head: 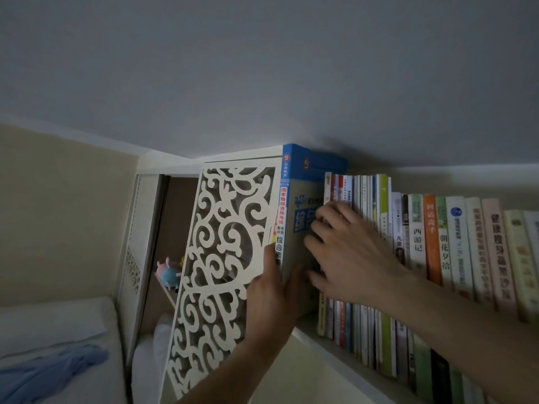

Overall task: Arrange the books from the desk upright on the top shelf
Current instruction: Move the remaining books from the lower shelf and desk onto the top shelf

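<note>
We see a white top shelf (329, 349) close under the ceiling, bounded at its left end by a carved white scrollwork panel (221, 258) and carrying a long row of upright books (455, 249). Between that panel and the row stands 1 tall blue book (294, 182), upright, its spine outward. Our left hand (272, 295) grips its lower spine with thumb curled round, while our right hand (347, 255) lies with fingers spread against its cover and the neighbouring spines.

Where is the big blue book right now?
The blue book stands at the row's left end, between the carved side panel and thinner books, held by both hands.
</note>
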Demonstrator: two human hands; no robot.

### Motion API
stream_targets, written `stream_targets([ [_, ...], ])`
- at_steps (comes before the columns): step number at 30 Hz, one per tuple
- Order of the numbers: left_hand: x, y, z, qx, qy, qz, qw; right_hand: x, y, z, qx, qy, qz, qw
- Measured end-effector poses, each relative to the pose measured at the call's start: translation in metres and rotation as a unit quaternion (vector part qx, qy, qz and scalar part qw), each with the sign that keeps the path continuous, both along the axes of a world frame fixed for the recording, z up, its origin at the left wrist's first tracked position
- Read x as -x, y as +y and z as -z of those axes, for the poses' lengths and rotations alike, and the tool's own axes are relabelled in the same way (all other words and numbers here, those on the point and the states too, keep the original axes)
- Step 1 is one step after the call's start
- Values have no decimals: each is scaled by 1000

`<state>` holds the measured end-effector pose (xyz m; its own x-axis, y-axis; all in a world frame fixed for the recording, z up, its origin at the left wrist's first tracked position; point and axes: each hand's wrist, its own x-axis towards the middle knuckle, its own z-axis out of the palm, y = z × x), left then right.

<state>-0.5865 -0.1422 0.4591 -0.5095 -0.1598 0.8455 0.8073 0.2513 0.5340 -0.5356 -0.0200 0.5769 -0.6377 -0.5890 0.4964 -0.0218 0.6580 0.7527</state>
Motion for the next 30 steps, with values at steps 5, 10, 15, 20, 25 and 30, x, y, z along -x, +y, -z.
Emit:
stream_targets([
  [5, 13, -6, 2, 87, 1, -37, 996, 0, -3, -1, -1, -1, 8, 1000],
  [10, 6, -18, -2, 116, 11, -19, 993, 2, -3, 0, 13, 7, -9, 1000],
  [15, 5, -23, -5, 134, 22, 17, 991, 4, -5, -1, 12, 9, -10, 1000],
  [20, 24, -6, -10, 161, 5, 15, 987, 8, -9, 0, 18, 14, -13, 1000],
  [25, 29, 0, -16, 212, -38, 12, 976, 9, -9, 2, 6, 21, -1, 1000],
  [30, 15, -23, -18, 255, 42, -146, 955, 10, -7, 3, 68, 37, -76, 994],
])
